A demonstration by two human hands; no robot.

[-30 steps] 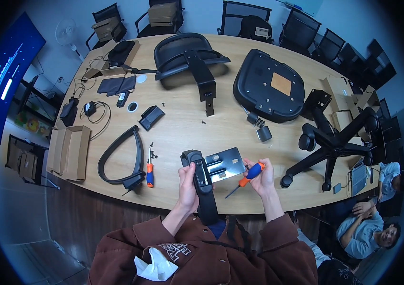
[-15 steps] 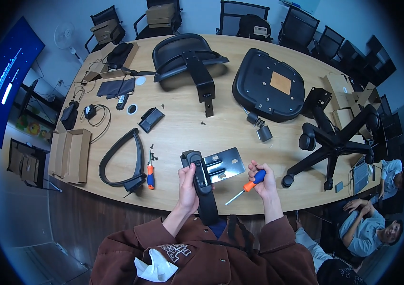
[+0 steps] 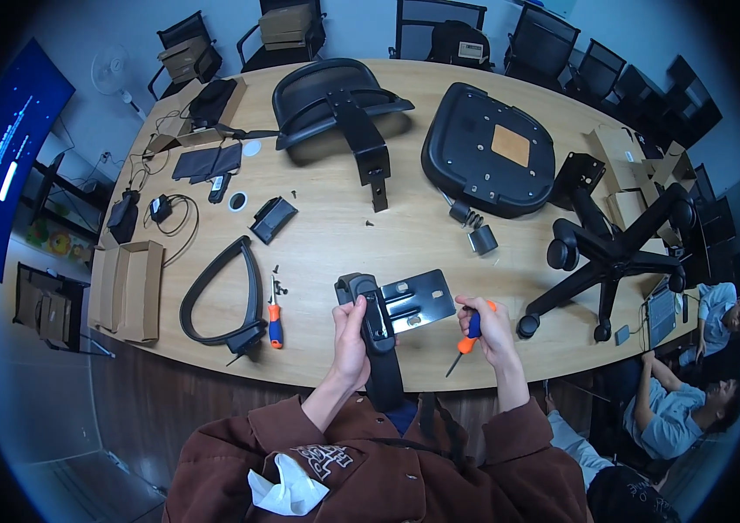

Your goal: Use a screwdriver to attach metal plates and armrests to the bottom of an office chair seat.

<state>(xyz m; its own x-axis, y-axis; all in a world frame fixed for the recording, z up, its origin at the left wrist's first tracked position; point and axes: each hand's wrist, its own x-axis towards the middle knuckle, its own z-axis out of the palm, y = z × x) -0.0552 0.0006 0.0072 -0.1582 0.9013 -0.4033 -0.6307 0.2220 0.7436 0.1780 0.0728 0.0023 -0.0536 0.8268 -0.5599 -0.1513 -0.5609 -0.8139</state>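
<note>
My left hand (image 3: 351, 341) is closed around a black chair armrest (image 3: 379, 336), thumb on its padded end. A shiny metal plate (image 3: 420, 302) with slots sticks out from the armrest to the right. To the right of the plate, my right hand (image 3: 493, 336) grips a blue-and-orange screwdriver (image 3: 467, 344), its shaft slanting down and left, apart from the armrest. A second looped armrest (image 3: 254, 288) lies on the left of the table, with another screwdriver (image 3: 275, 324) and a few small screws (image 3: 277, 286) beside it.
A chair backrest (image 3: 348, 118), an upturned seat (image 3: 483, 166) and a wheeled chair base (image 3: 618, 261) occupy the table's far and right parts. An open cardboard box (image 3: 130, 288) sits at the left edge. A small black block (image 3: 274, 220) lies mid-left. Seated people (image 3: 682, 410) are at the right.
My right hand has moved slightly right, and its screwdriver now points more steeply downward. The armrest and my left hand have shifted a little to the right.
</note>
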